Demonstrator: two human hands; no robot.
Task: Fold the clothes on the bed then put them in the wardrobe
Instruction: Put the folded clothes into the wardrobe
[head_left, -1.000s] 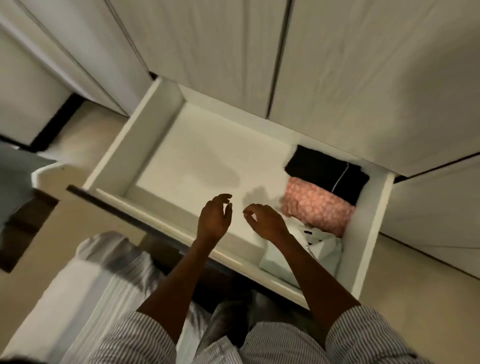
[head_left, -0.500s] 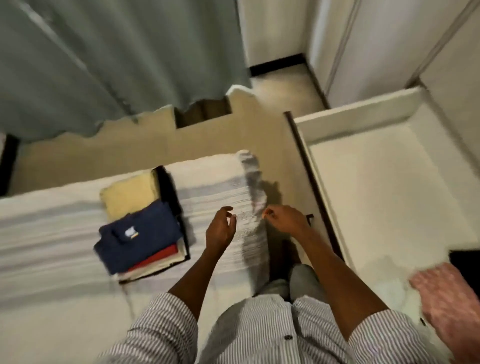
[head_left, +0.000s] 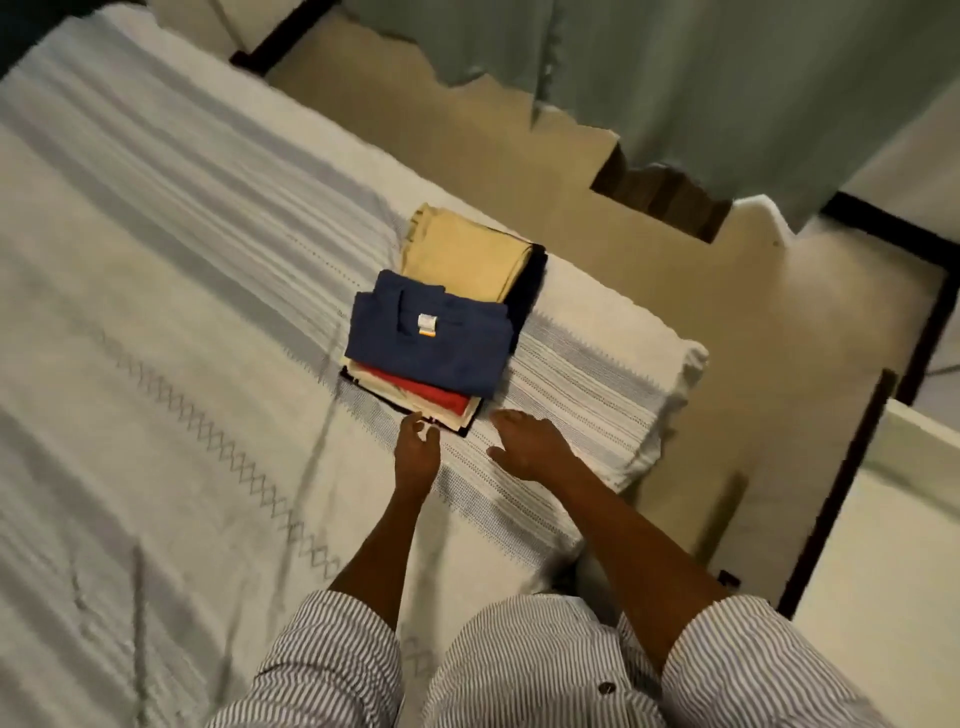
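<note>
A stack of folded clothes lies near the corner of the bed (head_left: 156, 322), which has a white striped cover. On top is a navy blue shirt (head_left: 431, 340) with a white label. A red garment (head_left: 426, 395), a cream one and a dark one show beneath it. A folded beige garment (head_left: 462, 254) lies just behind the shirt. My left hand (head_left: 415, 452) hovers at the stack's near edge with fingers loosely curled, holding nothing. My right hand (head_left: 530, 441) is beside it over the bed cover, fingers relaxed and empty.
The open white wardrobe drawer (head_left: 904, 519) juts in at the right edge. Beige floor (head_left: 753, 322) lies between bed and drawer. A grey-green curtain (head_left: 701, 78) hangs at the top right.
My view has swung from the open drawer round to the bed. Both empty hands have moved from over the drawer to the near edge of the folded stack.
</note>
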